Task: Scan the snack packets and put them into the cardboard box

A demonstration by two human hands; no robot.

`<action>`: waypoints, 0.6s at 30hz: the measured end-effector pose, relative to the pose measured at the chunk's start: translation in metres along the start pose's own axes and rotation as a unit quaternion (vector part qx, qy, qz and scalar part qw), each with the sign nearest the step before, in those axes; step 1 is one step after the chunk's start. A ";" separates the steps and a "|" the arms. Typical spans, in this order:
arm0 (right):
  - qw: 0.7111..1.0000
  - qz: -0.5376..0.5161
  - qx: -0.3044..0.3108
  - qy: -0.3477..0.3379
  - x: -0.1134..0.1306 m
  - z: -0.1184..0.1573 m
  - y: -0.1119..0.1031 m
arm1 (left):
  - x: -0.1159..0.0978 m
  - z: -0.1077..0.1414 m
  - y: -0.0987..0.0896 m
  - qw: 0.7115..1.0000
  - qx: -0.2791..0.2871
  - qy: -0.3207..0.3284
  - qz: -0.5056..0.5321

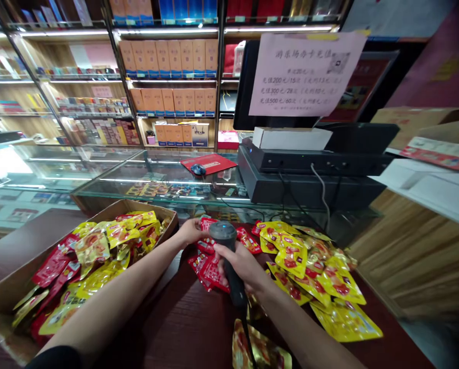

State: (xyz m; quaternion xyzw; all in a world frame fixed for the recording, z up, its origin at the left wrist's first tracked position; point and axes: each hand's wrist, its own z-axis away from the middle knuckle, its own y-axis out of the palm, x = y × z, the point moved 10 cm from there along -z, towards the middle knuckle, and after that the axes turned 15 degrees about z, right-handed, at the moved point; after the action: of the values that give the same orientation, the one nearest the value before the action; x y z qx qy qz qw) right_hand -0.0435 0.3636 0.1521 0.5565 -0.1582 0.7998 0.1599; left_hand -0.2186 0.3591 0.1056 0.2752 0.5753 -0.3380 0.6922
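My right hand grips a black handheld barcode scanner, its domed head pointing forward and up. My left hand pinches a red snack packet just beyond the scanner head. More red packets lie in a loose pile under and between my hands. Yellow snack packets are heaped to the right on the dark wood counter. A cardboard box at the left holds many red and yellow packets, and a gold packet lies near the front.
A glass display case stands beyond the counter, with a red mat and computer mouse on top. To its right are a black monitor and stacked electronics, with a printed sign. Shelves of boxed goods fill the back.
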 end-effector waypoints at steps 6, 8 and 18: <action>1.000 -0.004 0.007 -0.014 -0.003 0.003 0.016 | -0.036 0.011 -0.019 0.987 -0.045 0.005 0.154; 1.000 0.002 0.000 -0.029 -0.002 0.004 0.019 | -0.043 0.013 -0.022 0.983 -0.045 0.021 0.179; 0.999 0.036 0.006 -0.039 -0.008 0.009 0.038 | -0.037 0.008 -0.020 0.975 -0.014 0.010 0.222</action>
State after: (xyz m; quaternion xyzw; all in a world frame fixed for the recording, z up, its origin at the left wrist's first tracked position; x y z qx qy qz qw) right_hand -0.0497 0.3244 0.1445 0.5821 -0.1796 0.7836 0.1218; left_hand -0.2330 0.3458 0.1434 0.3899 0.5114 -0.1656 0.7477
